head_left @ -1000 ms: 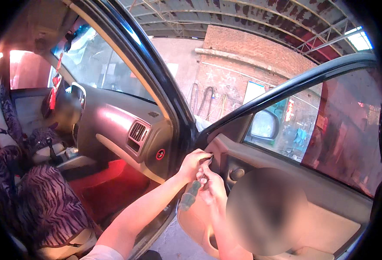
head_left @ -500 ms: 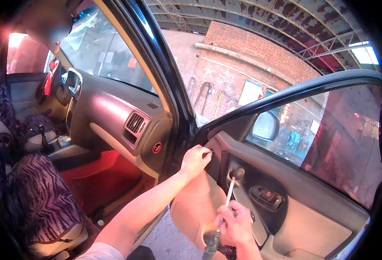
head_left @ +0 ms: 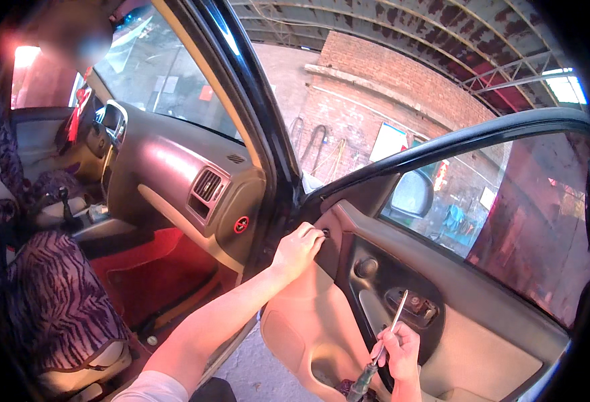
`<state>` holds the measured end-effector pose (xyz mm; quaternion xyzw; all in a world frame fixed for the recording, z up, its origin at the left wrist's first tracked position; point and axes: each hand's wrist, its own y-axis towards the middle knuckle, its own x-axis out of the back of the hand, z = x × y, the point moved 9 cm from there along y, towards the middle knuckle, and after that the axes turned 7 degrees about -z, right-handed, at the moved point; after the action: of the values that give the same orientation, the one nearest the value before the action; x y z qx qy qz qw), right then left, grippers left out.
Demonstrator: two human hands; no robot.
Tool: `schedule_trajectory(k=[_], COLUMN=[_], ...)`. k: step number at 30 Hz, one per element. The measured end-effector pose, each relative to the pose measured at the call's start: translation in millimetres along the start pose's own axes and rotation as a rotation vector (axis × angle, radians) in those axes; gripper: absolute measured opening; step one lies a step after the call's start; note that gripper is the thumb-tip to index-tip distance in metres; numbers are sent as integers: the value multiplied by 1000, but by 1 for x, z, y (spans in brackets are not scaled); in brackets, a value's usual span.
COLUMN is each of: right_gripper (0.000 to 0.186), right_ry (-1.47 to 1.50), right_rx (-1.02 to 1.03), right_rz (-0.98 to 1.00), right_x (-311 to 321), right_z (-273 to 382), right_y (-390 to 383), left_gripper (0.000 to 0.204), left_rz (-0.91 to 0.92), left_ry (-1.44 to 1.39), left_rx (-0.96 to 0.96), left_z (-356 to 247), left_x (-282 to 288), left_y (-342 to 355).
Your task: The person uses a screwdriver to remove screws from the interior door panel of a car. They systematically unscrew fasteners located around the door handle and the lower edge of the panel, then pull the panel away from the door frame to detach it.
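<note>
My right hand (head_left: 401, 350) is closed round a screwdriver (head_left: 399, 312). Its pale metal shaft points up past my fingers toward the handle recess (head_left: 414, 303) in the open car door. The dark green grip hangs down below my hand. Further left, my left hand (head_left: 296, 250) rests at the front edge of the door panel (head_left: 489, 345), its fingers curled in. A small round black piece (head_left: 326, 233) shows right at its fingertips; whatever is between the fingers is hidden. A round black knob (head_left: 366, 268) sits on the dark trim between my hands.
On the left lie the dashboard (head_left: 168, 167), a striped seat cover (head_left: 57, 301) and a red footwell (head_left: 148, 261). The window frame (head_left: 469, 137) and side mirror (head_left: 412, 194) rise beyond the door. A brick wall (head_left: 389, 80) stands behind.
My right hand has moved right with the screwdriver, whose tip has gone from the round knob to the handle recess. My left hand has shifted slightly left at the panel edge, showing the black piece.
</note>
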<state>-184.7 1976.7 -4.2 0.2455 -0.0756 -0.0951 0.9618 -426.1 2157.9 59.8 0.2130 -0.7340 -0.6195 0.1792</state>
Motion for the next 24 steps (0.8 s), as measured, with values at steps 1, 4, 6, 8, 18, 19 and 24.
schedule_trajectory(k=[1,4,6,8,18,19,24], right_gripper=[17,17,17,17,20,27,27], right_ry=[6,11,7,39,-3,-42,-24], right_rx=[1,-2,-8,-4,0,19,27], right_rz=[3,2,-4,-12,-61,-72,-64], right_x=[1,4,5,5,8,7,6], right_z=[-1,-3,-4,-3,-3,-2,-9], right_y=[0,-1,-2,-3,-5,-4,0], left_gripper=[11,10,10,12,11,10,13], left_rz=[-9,-31,-67,-103,-137,-142,-172], left_ry=[11,14,-15,-48,-234,-231,-161], left_rx=[-14,-22,-31,-33,149,143,126], left_z=[-1,-6,-11,-10,8,9,19], left_x=[1,5,10,14,29,32,58], left_y=[-1,-3,-1,-1,-30,-32,-46])
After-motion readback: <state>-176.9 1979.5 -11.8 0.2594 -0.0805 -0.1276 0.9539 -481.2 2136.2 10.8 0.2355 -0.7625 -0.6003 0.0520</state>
